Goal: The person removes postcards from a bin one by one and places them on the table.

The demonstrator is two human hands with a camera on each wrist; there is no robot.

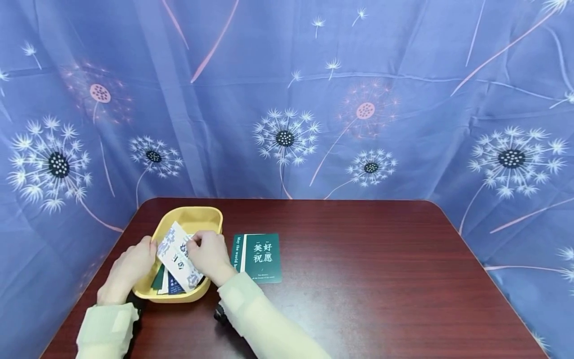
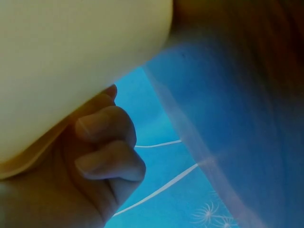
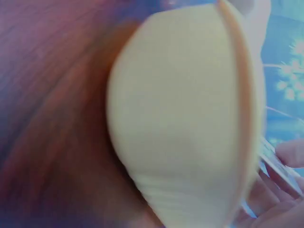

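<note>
A yellow plastic basin (image 1: 172,297) sits at the left of the table. My left hand (image 1: 130,269) grips its left rim; in the left wrist view the curled fingers (image 2: 114,161) show below the pale basin wall (image 2: 71,61). Above the basin, my right hand (image 1: 211,254) pinches a white card (image 1: 179,262) with blue-violet print and dark characters, tilted over the opening. Beneath that card lie a dark blue card (image 1: 175,286) and a green card (image 1: 159,278), partly hidden. In the right wrist view, the basin's outer wall (image 3: 175,104) hides most of the hand.
Green cards (image 1: 262,262) with white characters lie overlapping on the table, just right of the basin. The dark red wooden table (image 1: 381,274) extends to the right. A blue curtain (image 1: 224,124) with dandelion print hangs behind and at both sides.
</note>
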